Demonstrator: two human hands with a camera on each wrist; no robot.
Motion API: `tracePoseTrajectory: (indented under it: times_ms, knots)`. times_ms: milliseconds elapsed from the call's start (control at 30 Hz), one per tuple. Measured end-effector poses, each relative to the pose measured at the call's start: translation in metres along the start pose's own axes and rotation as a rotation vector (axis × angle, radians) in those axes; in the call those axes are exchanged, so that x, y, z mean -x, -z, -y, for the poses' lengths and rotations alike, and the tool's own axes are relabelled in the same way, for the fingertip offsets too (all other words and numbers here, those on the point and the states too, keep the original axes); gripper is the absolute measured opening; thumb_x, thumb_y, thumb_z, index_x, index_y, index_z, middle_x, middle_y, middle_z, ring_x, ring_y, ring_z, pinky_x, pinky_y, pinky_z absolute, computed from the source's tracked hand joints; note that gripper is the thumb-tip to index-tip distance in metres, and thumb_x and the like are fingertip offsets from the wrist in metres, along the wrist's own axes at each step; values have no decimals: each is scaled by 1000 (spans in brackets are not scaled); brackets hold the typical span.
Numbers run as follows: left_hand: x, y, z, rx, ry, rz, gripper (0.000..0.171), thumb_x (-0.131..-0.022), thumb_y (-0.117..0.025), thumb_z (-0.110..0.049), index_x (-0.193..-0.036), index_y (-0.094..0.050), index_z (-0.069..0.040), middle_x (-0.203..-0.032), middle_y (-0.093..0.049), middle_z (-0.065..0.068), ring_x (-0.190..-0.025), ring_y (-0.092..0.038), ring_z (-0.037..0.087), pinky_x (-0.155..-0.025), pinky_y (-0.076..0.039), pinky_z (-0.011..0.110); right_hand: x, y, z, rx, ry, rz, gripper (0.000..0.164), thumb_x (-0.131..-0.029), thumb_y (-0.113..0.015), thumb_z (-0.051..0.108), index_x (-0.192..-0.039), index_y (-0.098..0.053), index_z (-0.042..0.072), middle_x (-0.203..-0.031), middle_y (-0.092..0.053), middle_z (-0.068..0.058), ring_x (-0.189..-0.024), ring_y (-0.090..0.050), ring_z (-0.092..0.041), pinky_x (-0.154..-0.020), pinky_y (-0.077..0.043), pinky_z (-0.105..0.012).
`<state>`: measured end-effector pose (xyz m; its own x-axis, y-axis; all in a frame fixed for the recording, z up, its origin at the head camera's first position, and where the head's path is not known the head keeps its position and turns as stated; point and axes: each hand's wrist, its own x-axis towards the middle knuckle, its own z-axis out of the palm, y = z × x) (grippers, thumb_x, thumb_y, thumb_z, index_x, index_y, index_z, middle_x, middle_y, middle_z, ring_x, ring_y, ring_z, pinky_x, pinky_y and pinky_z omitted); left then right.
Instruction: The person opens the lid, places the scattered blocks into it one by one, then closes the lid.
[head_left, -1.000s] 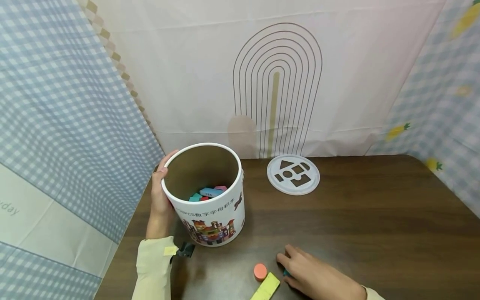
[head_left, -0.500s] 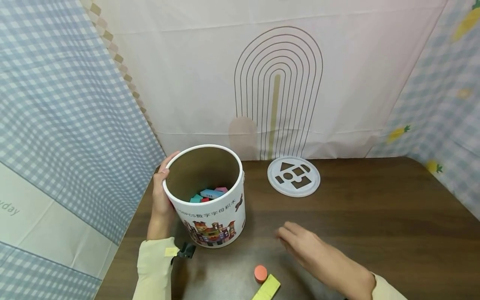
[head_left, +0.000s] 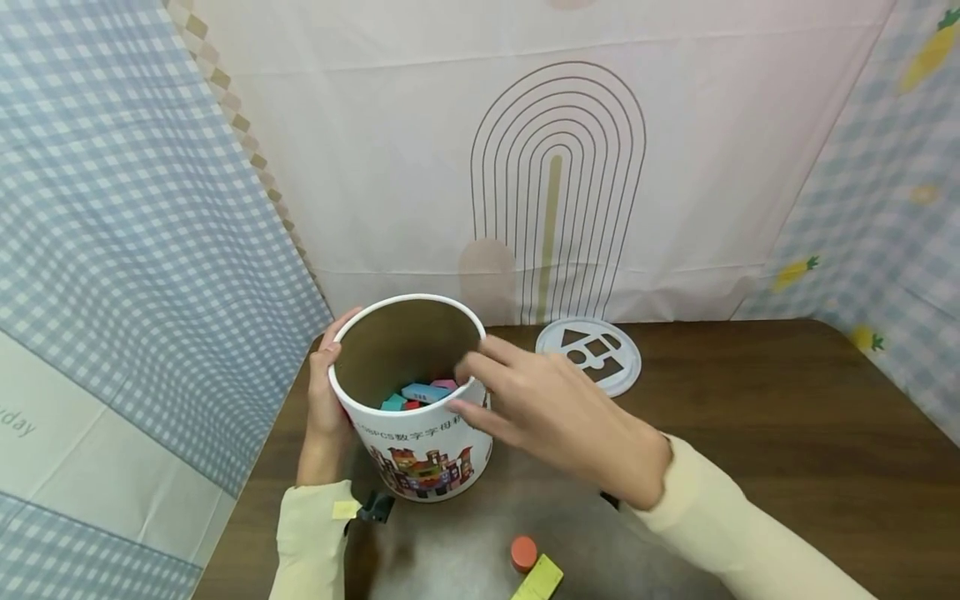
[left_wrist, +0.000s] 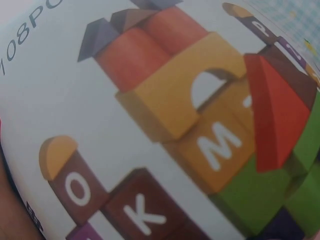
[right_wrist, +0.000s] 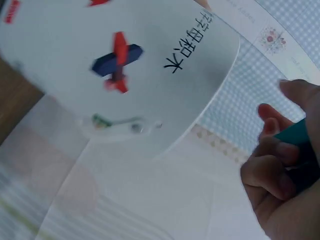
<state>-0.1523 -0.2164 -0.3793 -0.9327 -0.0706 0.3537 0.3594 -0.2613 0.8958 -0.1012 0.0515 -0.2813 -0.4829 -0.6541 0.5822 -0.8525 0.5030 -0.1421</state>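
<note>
A white bucket (head_left: pixel 435 450) printed with a block castle stands at the left of the table, several coloured blocks (head_left: pixel 423 393) lying inside. My left hand (head_left: pixel 322 408) grips its left side, thumb at the rim. In the left wrist view the bucket's printed wall (left_wrist: pixel 100 120) fills the picture. My right hand (head_left: pixel 540 400) is at the right side of the rim. Seen from the right wrist, its fingers curl round a teal block (right_wrist: pixel 294 134), partly hidden by the hand. A round orange block (head_left: pixel 523 553) and a yellow block (head_left: pixel 538 580) lie near the front.
A translucent round lid (head_left: pixel 622 379) with shaped cut-outs lies at the back of the table (head_left: pixel 787 433), partly behind the right hand. A white printed cloth (head_left: pixel 375 167) hangs behind, with blue checked cloth (head_left: pixel 150 208) at the left.
My right hand has picked the teal block up from the front of the table and moved up and left to the bucket's rim. The left hand keeps its grip on the bucket.
</note>
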Motion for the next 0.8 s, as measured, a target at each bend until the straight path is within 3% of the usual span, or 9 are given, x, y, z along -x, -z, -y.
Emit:
tracePoseTrajectory:
  times_ms: [233, 400, 500, 633, 767, 800]
  knots:
    - [1, -4, 2, 10, 30, 0, 57, -99, -26, -35, -147, -38, -7, -141, -41, 16, -126, -38, 37, -100, -30, 55, -53, -31, -18, 38, -95, 344, 10, -96, -58, 31, -89, -59, 24, -85, -54, 13, -70, -50, -3, -60, -43, -24]
    - [-1, -5, 2, 13, 30, -3, 56, -98, -27, -34, -146, -40, -8, -141, -42, 16, -125, -39, 36, -100, -32, 54, -74, -41, -27, 58, -56, 474, 10, -96, -57, 25, -86, -60, 23, -81, -57, 11, -71, -54, -8, -61, -46, -28]
    - [-2, -1, 2, 18, 28, 1, 56, -98, -27, -34, -146, -39, -9, -142, -41, 15, -126, -41, 33, -100, -34, 51, -84, -54, -32, -40, -31, 594, 12, -97, -56, 27, -92, -65, 22, -84, -60, 11, -74, -56, -9, -66, -47, -27]
    - [-2, 4, 5, 24, 20, 20, 58, -98, -28, -36, -148, -38, -8, -144, -40, 17, -127, -41, 32, -101, -35, 50, -96, -67, -40, -214, -92, 860, 15, -98, -56, 26, -97, -69, 20, -90, -62, 10, -82, -57, -8, -74, -46, -24]
    - [-4, 10, 8, 15, 16, 30, 57, -98, -27, -35, -148, -38, -10, -145, -40, 17, -128, -42, 31, -102, -36, 50, -104, -75, -39, -246, -137, 1103, 15, -97, -54, 16, -96, -69, 20, -88, -63, 7, -80, -56, -9, -70, -46, -24]
    - [-3, 10, 8, 15, 11, 29, 57, -98, -26, -35, -148, -38, -10, -145, -40, 17, -128, -42, 32, -102, -35, 50, -104, -76, -37, -236, -212, 1134, 15, -96, -54, 17, -95, -69, 20, -87, -62, 6, -80, -56, -10, -69, -46, -25]
